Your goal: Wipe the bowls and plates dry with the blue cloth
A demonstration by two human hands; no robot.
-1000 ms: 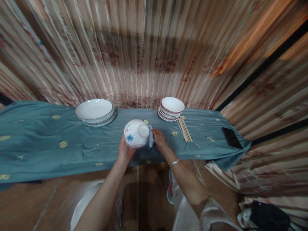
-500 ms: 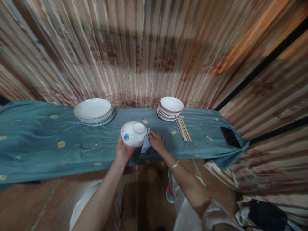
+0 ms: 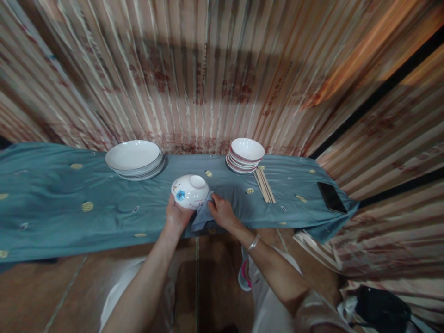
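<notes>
A white bowl with a blue flower is tilted, its foot ring facing up and away from me. My left hand grips it from the lower left, above the front part of the table. Pinched in my right hand is a grey-blue cloth, pressed at the bowl's right rim and hanging below it. Part of the cloth is hidden by the bowl and my fingers.
On the teal tablecloth, stacked plates stand back left and stacked bowls back right. Several chopsticks lie beside the bowls. A black phone rests near the right end. Behind hangs a pleated curtain.
The bowl has shifted slightly left. My right hand has moved a little down and left with the cloth, and more of the cloth now shows below the bowl.
</notes>
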